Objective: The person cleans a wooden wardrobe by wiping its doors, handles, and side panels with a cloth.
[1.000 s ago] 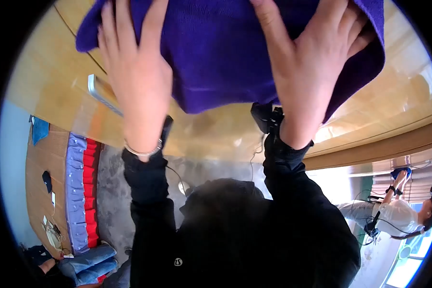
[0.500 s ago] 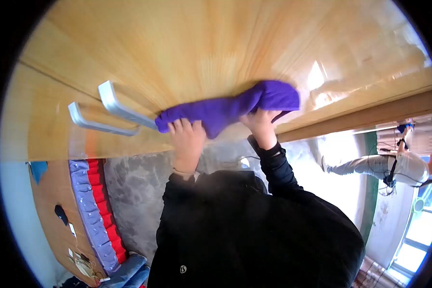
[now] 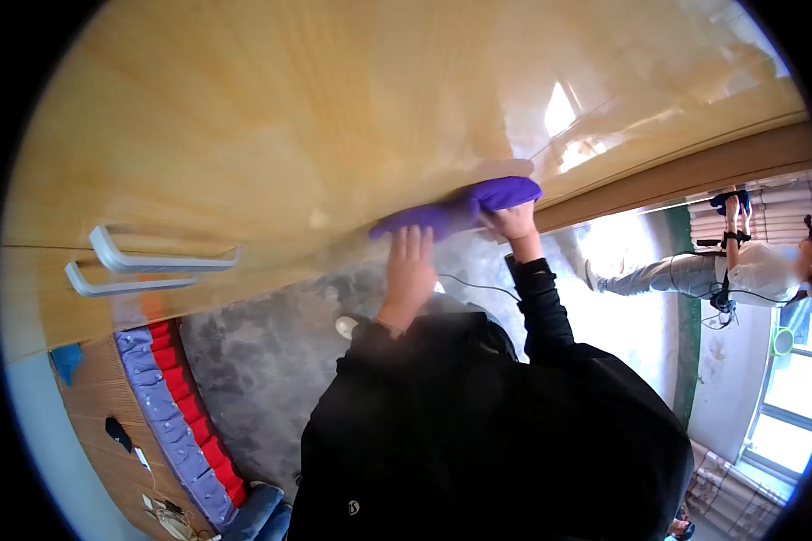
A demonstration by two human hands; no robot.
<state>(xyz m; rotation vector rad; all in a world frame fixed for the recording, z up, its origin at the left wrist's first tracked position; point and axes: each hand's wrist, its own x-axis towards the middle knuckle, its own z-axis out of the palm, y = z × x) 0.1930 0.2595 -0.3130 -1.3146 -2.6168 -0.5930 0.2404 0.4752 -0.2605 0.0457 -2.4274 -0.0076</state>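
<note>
A purple cloth [image 3: 442,215] lies stretched along the glossy wooden door panel [image 3: 271,144], slightly blurred. The fingers of my left hand [image 3: 410,275] are straight and lie flat against the cloth's left end; the thumb is hidden. At the other end my right hand [image 3: 516,222] is closed around the bunched cloth, its fingertips partly covered by the fabric. Two pale metal handles [image 3: 158,263] stick out from the wooden doors to the left of the cloth.
Below the doors is a grey floor [image 3: 253,361] with a black cable. A bed edge with purple and red padding [image 3: 176,397] stands at left. To the right, another person [image 3: 749,270] stands near a window [image 3: 789,397], holding something dark blue.
The view has shifted, with the handles now farther left. My hands have come closer together, and the cloth between them spans a shorter stretch, its left end nearer my right hand.
</note>
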